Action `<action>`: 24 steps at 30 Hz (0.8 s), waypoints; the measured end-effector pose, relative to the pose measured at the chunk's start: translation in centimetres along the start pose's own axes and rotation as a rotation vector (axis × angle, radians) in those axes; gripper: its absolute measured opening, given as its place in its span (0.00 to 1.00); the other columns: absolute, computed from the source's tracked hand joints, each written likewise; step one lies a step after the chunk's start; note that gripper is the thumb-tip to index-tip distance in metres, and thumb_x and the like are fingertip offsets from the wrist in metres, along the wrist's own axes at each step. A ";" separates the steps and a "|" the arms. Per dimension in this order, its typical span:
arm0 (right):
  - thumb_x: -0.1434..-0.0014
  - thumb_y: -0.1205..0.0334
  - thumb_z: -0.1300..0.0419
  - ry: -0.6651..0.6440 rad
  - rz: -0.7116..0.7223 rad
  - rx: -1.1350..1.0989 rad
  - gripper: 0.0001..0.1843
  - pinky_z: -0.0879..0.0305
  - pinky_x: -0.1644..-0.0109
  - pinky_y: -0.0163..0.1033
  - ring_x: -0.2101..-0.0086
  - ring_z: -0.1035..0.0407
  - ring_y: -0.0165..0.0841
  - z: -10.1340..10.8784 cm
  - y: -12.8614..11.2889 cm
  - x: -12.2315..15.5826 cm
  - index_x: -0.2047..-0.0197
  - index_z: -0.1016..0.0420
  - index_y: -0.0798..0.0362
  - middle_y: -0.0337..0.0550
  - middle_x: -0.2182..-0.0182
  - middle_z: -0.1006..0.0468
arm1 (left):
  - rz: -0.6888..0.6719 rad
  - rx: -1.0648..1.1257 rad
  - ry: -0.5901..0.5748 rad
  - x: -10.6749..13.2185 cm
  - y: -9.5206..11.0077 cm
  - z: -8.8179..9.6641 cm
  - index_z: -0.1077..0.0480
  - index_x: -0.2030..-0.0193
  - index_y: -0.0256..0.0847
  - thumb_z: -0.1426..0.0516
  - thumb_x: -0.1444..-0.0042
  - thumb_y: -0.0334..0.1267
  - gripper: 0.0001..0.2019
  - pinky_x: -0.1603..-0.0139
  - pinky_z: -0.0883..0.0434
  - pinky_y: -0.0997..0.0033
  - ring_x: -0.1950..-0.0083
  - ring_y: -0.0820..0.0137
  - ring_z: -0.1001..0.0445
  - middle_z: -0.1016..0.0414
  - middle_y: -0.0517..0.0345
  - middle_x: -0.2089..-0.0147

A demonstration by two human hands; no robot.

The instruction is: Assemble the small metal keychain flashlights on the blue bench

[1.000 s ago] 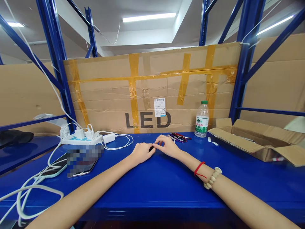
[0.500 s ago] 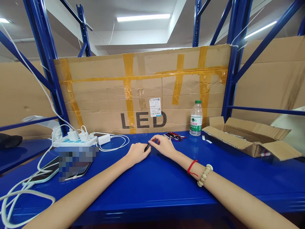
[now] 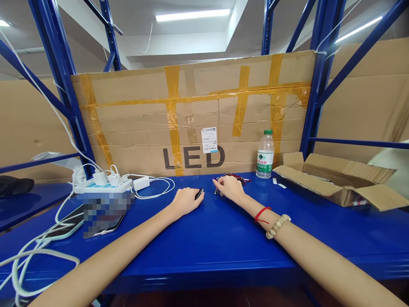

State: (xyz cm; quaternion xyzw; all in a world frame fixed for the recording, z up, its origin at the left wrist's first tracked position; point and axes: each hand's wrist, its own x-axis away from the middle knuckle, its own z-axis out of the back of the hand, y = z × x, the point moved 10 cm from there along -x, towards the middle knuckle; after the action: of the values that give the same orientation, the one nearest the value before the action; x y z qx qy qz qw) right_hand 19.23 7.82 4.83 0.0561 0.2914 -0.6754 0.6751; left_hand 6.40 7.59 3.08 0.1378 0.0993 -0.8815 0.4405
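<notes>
My left hand [image 3: 188,202] rests on the blue shelf top [image 3: 191,247], its fingers closed around a small black object with a silvery edge [image 3: 199,194]. The object's upper end sticks out beside the thumb; the rest is hidden in the hand. My right hand [image 3: 231,188] is over a pile of small shiny pieces [image 3: 240,178], red and dark, at the back of the shelf. Its fingers are bent down and closed, with a purple bit [image 3: 215,179] showing at the fingertips. Whether they grip that bit is hard to see. Part of the pile is hidden by the hand.
A green-capped water bottle [image 3: 265,155] stands behind right, near two white paper slips [image 3: 278,183] and an open cardboard box [image 3: 311,184]. On the left are a power strip [image 3: 104,186], white cables [image 3: 51,251] and phones [image 3: 68,222]. A cardboard panel [image 3: 143,128] closes the back.
My right hand has moved away from the left hand, right and back onto the pile. The left hand still holds the black object, which now tilts more clearly out of it.
</notes>
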 end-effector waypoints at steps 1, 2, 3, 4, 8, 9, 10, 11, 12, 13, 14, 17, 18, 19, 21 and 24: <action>0.44 0.51 0.55 -0.029 -0.006 -0.016 0.24 0.46 0.75 0.30 0.76 0.31 0.29 -0.3 0.3 -0.1 0.82 0.29 0.53 0.40 0.81 0.25 | -0.002 -0.005 0.006 0.0 0.0 0.0 0.32 0.72 0.40 0.63 0.42 0.48 0.24 0.74 0.40 0.73 0.69 0.65 0.28 0.26 0.53 0.72; 0.43 0.51 0.56 -0.061 -0.011 -0.036 0.25 0.45 0.76 0.30 0.79 0.32 0.28 -0.6 0.5 -0.1 0.81 0.29 0.53 0.40 0.82 0.25 | -0.005 -0.009 0.011 0.0 0.0 0.0 0.32 0.72 0.40 0.63 0.42 0.48 0.24 0.75 0.40 0.73 0.69 0.65 0.28 0.26 0.53 0.72; 0.43 0.51 0.56 -0.093 -0.014 -0.056 0.24 0.44 0.76 0.30 0.82 0.33 0.27 -0.9 0.6 -0.1 0.80 0.28 0.54 0.39 0.82 0.25 | -0.010 -0.011 0.013 0.0 0.0 0.0 0.32 0.72 0.40 0.63 0.42 0.48 0.24 0.75 0.40 0.73 0.69 0.65 0.28 0.26 0.54 0.72; 0.43 0.52 0.56 -0.122 -0.014 -0.072 0.24 0.43 0.77 0.29 0.84 0.34 0.25 -1.2 0.7 0.0 0.80 0.28 0.54 0.38 0.83 0.26 | -0.015 -0.010 0.012 0.0 0.0 0.0 0.32 0.72 0.40 0.62 0.42 0.48 0.23 0.75 0.40 0.73 0.69 0.65 0.28 0.26 0.54 0.72; 0.45 0.53 0.52 -0.165 0.012 -0.085 0.20 0.42 0.77 0.28 0.86 0.36 0.23 -1.8 0.5 0.2 0.80 0.28 0.54 0.38 0.82 0.25 | -0.018 -0.004 0.001 0.1 0.1 0.0 0.31 0.71 0.41 0.62 0.42 0.48 0.23 0.75 0.39 0.73 0.69 0.65 0.28 0.26 0.55 0.71; 0.46 0.53 0.51 -0.166 0.021 -0.081 0.20 0.42 0.77 0.28 0.84 0.35 0.24 -1.9 0.3 0.2 0.80 0.28 0.54 0.38 0.81 0.25 | -0.017 -0.006 0.000 0.1 0.1 0.0 0.31 0.71 0.41 0.62 0.42 0.48 0.23 0.75 0.39 0.73 0.69 0.65 0.28 0.26 0.54 0.71; 0.46 0.52 0.50 -0.163 0.028 -0.070 0.19 0.42 0.76 0.28 0.83 0.33 0.25 -1.9 0.2 0.2 0.79 0.27 0.54 0.39 0.80 0.24 | -0.020 -0.008 0.000 0.1 0.2 0.1 0.31 0.71 0.41 0.62 0.42 0.48 0.23 0.74 0.39 0.72 0.69 0.64 0.28 0.26 0.54 0.71; 0.47 0.52 0.49 -0.160 0.034 -0.051 0.18 0.42 0.75 0.29 0.80 0.32 0.26 -1.9 0.1 0.2 0.79 0.27 0.54 0.40 0.79 0.24 | -0.027 -0.011 0.001 0.2 0.3 0.1 0.31 0.71 0.41 0.62 0.42 0.48 0.23 0.74 0.38 0.72 0.68 0.64 0.28 0.26 0.54 0.70; 0.47 0.52 0.48 -0.154 0.037 -0.025 0.17 0.42 0.74 0.29 0.77 0.31 0.28 -1.9 0.0 0.2 0.78 0.27 0.53 0.41 0.77 0.23 | -0.033 -0.013 0.002 0.2 0.4 0.1 0.31 0.70 0.41 0.62 0.42 0.48 0.23 0.74 0.38 0.72 0.68 0.64 0.27 0.26 0.54 0.70; 0.48 0.52 0.48 -0.148 0.035 0.005 0.16 0.42 0.73 0.29 0.74 0.30 0.29 -1.9 0.0 0.2 0.76 0.26 0.53 0.41 0.75 0.23 | -0.038 -0.017 0.003 0.2 0.5 0.2 0.30 0.70 0.41 0.62 0.42 0.48 0.23 0.73 0.38 0.72 0.68 0.64 0.27 0.25 0.54 0.69; 0.47 0.54 0.48 -0.141 0.029 0.036 0.15 0.41 0.71 0.30 0.71 0.30 0.31 -1.9 0.0 0.2 0.75 0.26 0.53 0.42 0.73 0.23 | -0.041 -0.019 0.002 0.3 0.5 0.2 0.30 0.70 0.41 0.62 0.42 0.48 0.23 0.73 0.37 0.72 0.67 0.64 0.27 0.25 0.53 0.69; 0.44 0.61 0.52 -0.121 0.006 0.095 0.14 0.41 0.66 0.32 0.65 0.30 0.33 -1.9 0.0 0.2 0.68 0.26 0.54 0.46 0.67 0.24 | -0.032 -0.021 -0.004 0.4 0.6 0.4 0.30 0.69 0.40 0.62 0.42 0.48 0.23 0.71 0.36 0.71 0.67 0.64 0.27 0.25 0.52 0.68; 0.43 0.64 0.54 -0.118 0.000 0.104 0.14 0.41 0.65 0.32 0.64 0.30 0.33 -1.9 0.0 0.2 0.66 0.27 0.55 0.48 0.66 0.24 | -0.032 -0.020 -0.004 0.4 0.6 0.4 0.30 0.69 0.40 0.62 0.42 0.47 0.23 0.70 0.36 0.71 0.67 0.64 0.27 0.25 0.52 0.68; 0.43 0.65 0.55 -0.119 -0.003 0.111 0.15 0.40 0.64 0.33 0.64 0.30 0.34 -1.9 0.0 0.2 0.65 0.27 0.56 0.50 0.65 0.24 | -0.037 -0.019 -0.003 0.5 0.7 0.5 0.30 0.69 0.39 0.62 0.42 0.47 0.23 0.70 0.36 0.71 0.67 0.64 0.27 0.25 0.51 0.68; 0.44 0.66 0.53 -0.131 -0.006 0.122 0.14 0.40 0.64 0.34 0.64 0.30 0.35 -2.1 0.0 0.2 0.66 0.26 0.57 0.51 0.66 0.24 | -0.053 -0.019 0.006 0.6 0.8 0.6 0.30 0.69 0.40 0.62 0.42 0.47 0.23 0.69 0.35 0.70 0.66 0.64 0.27 0.25 0.51 0.68; 0.48 0.63 0.47 -0.151 0.001 0.123 0.11 0.39 0.66 0.35 0.66 0.30 0.37 -2.4 -0.1 0.2 0.68 0.25 0.56 0.50 0.68 0.24 | -0.070 -0.025 0.016 0.6 0.9 0.6 0.30 0.69 0.40 0.63 0.42 0.47 0.23 0.69 0.35 0.69 0.66 0.63 0.27 0.25 0.51 0.68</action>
State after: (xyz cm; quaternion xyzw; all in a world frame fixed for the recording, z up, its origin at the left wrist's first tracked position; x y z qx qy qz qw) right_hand 18.37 8.74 2.79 0.0467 0.1977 -0.6940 0.6907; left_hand 6.70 6.44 3.36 0.1357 0.1188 -0.8940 0.4102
